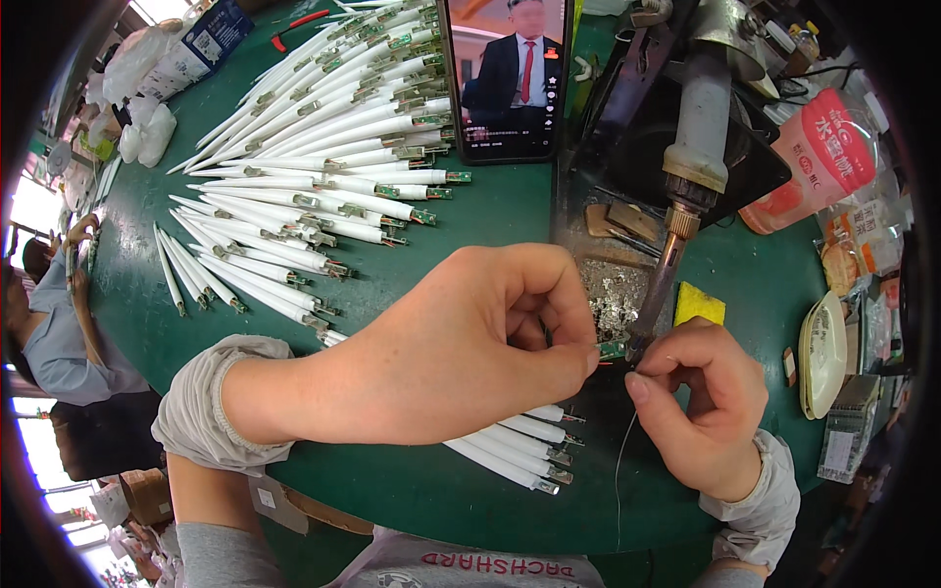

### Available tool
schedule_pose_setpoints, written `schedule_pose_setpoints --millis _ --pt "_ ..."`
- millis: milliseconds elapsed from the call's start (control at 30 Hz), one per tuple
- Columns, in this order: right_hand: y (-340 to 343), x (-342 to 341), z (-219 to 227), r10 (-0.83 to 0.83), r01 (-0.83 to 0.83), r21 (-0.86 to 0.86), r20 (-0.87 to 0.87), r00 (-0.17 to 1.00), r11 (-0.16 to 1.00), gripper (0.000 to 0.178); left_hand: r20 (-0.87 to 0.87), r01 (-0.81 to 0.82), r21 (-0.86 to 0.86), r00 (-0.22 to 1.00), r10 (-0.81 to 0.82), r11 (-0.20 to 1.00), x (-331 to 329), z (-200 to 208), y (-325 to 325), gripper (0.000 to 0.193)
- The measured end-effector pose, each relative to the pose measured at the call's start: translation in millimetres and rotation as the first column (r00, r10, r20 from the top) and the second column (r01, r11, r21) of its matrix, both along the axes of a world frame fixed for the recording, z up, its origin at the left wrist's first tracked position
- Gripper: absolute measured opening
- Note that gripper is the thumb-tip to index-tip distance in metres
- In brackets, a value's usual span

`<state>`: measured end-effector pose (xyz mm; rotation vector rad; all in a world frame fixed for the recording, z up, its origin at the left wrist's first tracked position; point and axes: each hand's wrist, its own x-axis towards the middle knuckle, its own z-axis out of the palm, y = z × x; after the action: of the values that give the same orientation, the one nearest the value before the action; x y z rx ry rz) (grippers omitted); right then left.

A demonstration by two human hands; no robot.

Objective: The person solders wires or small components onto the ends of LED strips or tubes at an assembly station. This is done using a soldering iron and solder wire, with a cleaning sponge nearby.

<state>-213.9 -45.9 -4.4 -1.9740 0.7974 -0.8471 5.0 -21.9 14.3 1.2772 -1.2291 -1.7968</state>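
My left hand (461,343) is closed in a pinch, with a small green circuit board (614,349) jutting out past the fingertips. Whatever that board is attached to is hidden inside the hand. Beside the tip of an upright soldering iron (676,240), my right hand (711,402) pinches a thin solder wire (619,480), whose tail hangs toward the table's near edge. Board, wire end and iron tip nearly meet; whether they touch cannot be made out. Below my left wrist lie several white tapered tubes (500,456) with small boards at their ends.
A large fan of similar white tubes (294,147) covers the green table's far left. Behind my hands stands a phone (506,127) playing video. Solder scraps (610,294), a yellow sponge (698,306), a pink package (814,162) and a dish (823,358) surround the iron. Another person (64,333) works at left.
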Motion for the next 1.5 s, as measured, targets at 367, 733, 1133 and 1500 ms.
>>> schedule_pose_setpoints --millis 367,733,1133,1500 --pt "-6 -2 -12 0.146 -0.182 -0.7 -0.112 0.983 0.691 0.034 -0.049 0.074 0.081 0.996 -0.07 0.994 -5 -3 7 0.011" --pt "-7 -1 -14 0.109 -0.18 -0.814 -0.144 0.984 0.552 0.031 -0.049 0.148 0.082 0.988 -0.144 0.986 -4 3 7 0.012" --pt "-1 5 -10 0.098 -0.136 -0.46 -0.106 0.99 0.878 0.024 0.125 0.14 -0.053 0.983 -0.132 0.989 -7 1 11 0.009" --pt "-5 -8 9 0.119 -0.107 0.119 -0.105 0.987 0.987 0.016 0.157 0.064 -0.118 0.987 -0.045 0.991 -9 -3 11 0.009"
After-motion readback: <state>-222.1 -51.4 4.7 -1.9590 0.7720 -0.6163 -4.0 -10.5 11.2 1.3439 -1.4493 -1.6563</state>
